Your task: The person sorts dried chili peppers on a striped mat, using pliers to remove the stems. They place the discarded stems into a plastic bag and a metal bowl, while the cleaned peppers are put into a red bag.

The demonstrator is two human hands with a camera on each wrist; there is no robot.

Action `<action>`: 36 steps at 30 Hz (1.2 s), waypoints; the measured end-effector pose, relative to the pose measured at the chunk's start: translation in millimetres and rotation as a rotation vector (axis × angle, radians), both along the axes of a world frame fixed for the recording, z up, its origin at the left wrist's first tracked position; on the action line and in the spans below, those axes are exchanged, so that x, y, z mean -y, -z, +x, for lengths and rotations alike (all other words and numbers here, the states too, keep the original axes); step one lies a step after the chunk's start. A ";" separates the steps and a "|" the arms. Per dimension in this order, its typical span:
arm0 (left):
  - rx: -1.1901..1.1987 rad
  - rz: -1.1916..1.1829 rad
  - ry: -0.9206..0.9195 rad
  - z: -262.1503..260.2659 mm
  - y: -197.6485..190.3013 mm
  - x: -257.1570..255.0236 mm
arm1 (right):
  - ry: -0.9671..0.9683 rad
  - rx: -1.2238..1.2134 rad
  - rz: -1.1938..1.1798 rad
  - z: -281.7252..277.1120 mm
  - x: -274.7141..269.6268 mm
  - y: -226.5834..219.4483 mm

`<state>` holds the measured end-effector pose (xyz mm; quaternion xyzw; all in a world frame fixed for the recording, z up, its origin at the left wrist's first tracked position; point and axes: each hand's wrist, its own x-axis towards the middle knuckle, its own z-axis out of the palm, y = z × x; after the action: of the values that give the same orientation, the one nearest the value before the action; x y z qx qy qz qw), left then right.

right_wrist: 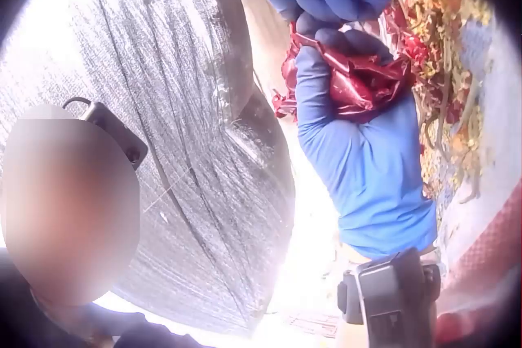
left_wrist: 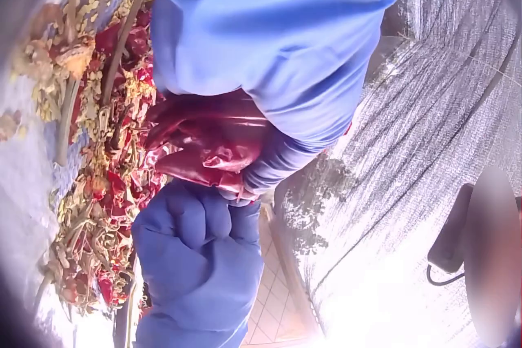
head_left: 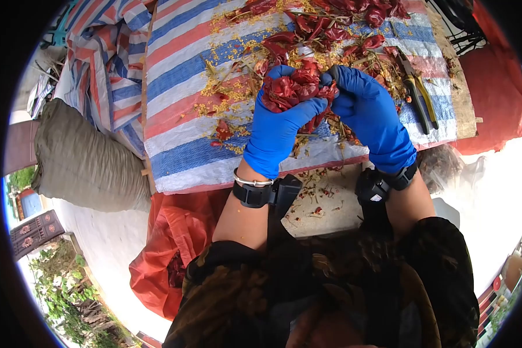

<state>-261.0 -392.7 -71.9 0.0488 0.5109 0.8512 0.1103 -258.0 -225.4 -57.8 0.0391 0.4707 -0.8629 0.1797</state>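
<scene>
Both hands wear blue gloves and meet over the striped sheet in the head view. My left hand (head_left: 275, 133) cups a bunch of crumpled dried red chilies (head_left: 290, 91), its thumb lying across their near side. From the right, my right hand (head_left: 374, 119) pinches the edge of the same bunch with curled fingers. In the right wrist view the chilies (right_wrist: 359, 91) fill the left palm, the left thumb (right_wrist: 314, 87) along their side. Glossy red skins (left_wrist: 216, 148) show between the two gloves in the left wrist view; the right fingertips are partly hidden there.
More dried chilies (head_left: 336, 32), stems and yellow seeds (head_left: 223, 95) lie scattered over the striped sheet (head_left: 180, 148). Pliers (head_left: 414, 98) with one black and one yellow handle rest at the right. A full grey-green sack (head_left: 87, 156) stands left; a red bag (head_left: 180, 249) sits below the table edge.
</scene>
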 end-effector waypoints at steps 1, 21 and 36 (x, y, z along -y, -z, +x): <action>0.037 0.049 -0.014 -0.3 -0.5 -0.1 | 0.077 0.009 -0.104 -0.8 3.6 3.6; 0.118 0.354 -0.549 -35.7 9.0 34.4 | 0.046 -0.854 1.436 -10.9 6.7 -9.0; 0.110 0.427 -0.678 -36.3 12.3 44.0 | -0.123 -1.195 1.447 -74.6 44.1 -3.6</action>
<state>-297.3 -436.7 -84.2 -0.1461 0.3029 0.9277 -0.1621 -332.6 -269.4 -54.3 -0.3332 0.9080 -0.2269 -0.1143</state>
